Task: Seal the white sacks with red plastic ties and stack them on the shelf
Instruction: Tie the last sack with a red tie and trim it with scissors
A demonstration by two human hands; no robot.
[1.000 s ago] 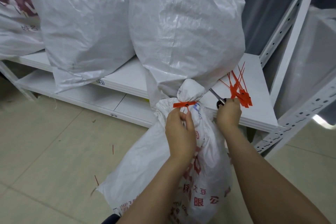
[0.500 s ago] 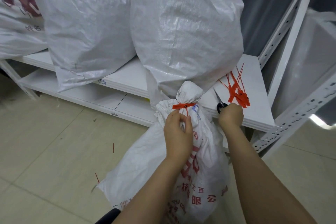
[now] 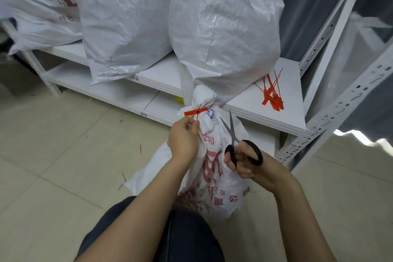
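The floor [image 3: 63, 166] was pale beige tile with grey grout lines. Two thin red slivers [image 3: 140, 149] lay on it, well apart from each other. A pair of scissors [image 3: 234, 134] with black loop handles stood nearly upright, their slim steel blades pointing up and away from the wearer (whether the blades were quite closed could not be told). Behind everything hung a dark grey curtain [image 3: 308, 6] in soft vertical folds. Low down in the shadow sat a small yellow thing [image 3: 179, 99], too little of it showing to name. At the bottom edge came a knee in dark trousers [image 3: 180, 236], and at the far right a bright wavy-edged patch of light [image 3: 361, 140].
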